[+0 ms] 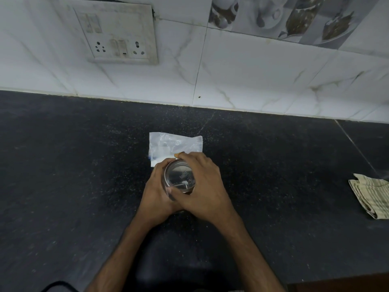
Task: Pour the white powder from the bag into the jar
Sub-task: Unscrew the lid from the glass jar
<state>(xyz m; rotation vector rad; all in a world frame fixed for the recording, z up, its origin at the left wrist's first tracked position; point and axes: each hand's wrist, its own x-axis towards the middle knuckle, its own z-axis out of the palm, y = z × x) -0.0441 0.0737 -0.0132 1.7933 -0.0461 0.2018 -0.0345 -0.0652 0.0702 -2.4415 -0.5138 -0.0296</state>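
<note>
A clear glass jar (179,178) stands on the black counter (84,165), seen from above through its top. My left hand (155,192) wraps around its left side. My right hand (202,186) curls over its right side and rim, thumb across the near edge. Whether a lid is on the jar is not clear. Just behind the jar lies a flat clear plastic bag (174,146) with white powder; my right fingertips reach its near edge. The jar's lower body is hidden by my hands.
A folded striped cloth (370,197) lies at the counter's right edge. A white tiled wall (252,76) rises behind the counter with a switch and socket plate (117,39) at upper left. A dark cable (56,286) shows at the bottom left.
</note>
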